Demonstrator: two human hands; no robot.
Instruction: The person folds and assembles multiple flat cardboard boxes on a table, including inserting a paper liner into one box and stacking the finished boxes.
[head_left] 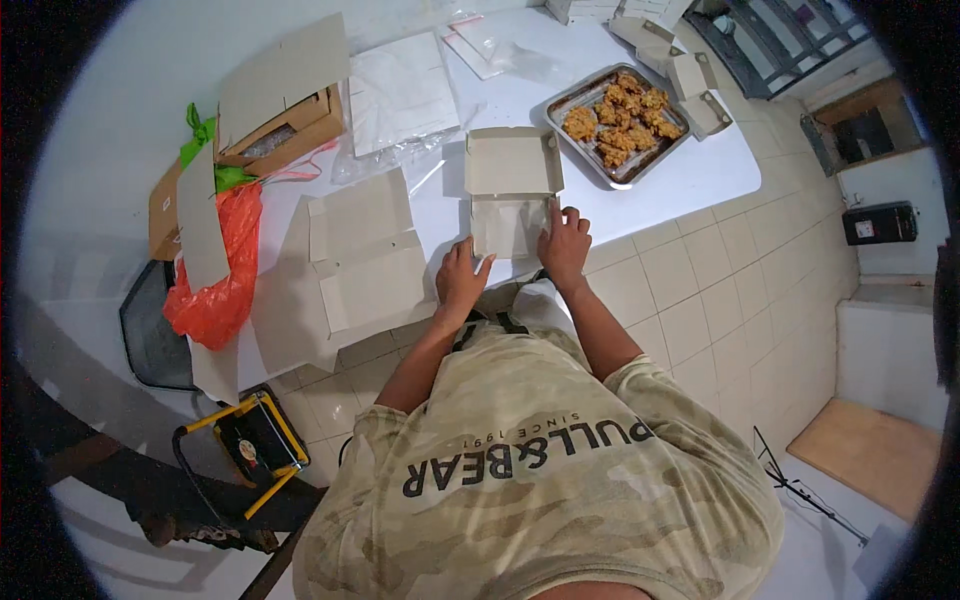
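A small grey-beige cardboard box [515, 162] is set open near the front edge of a white worktop [705, 172], its lid folded back toward 12 o'clock and its shallow base turned toward 6. All directions are taken from this box. The base is seen bare inside.

At 7 o'clock, the left hand [462, 282] is placed at the base's front left corner, thumb spread from curled fingers. Between 4 and 5 o'clock, the right hand [567, 245] is laid along the base's right wall, fingers bent. Contact is suggested at both places; whether the cardboard is gripped or merely steadied cannot be told.

The step in hand is judged to be the shaping of the box: its walls are apparently being pressed upright. For the next move, a front corner would need to be held square while any loose flap is tucked in, with light pressure so that the thin card is not creased.

At 2 o'clock, just beside the lid, a metal tray [622, 185] is heaped with browned, crusty fried pieces [628, 112]; beyond it, more cartons [692, 77] are stood open. Toward 8 o'clock, another opened carton [372, 280] is laid out. Between 10 and 11, white sheets [402, 92] are stacked on clear plastic. Near 9, a red plastic bag [222, 262] is hung at the worktop's end.
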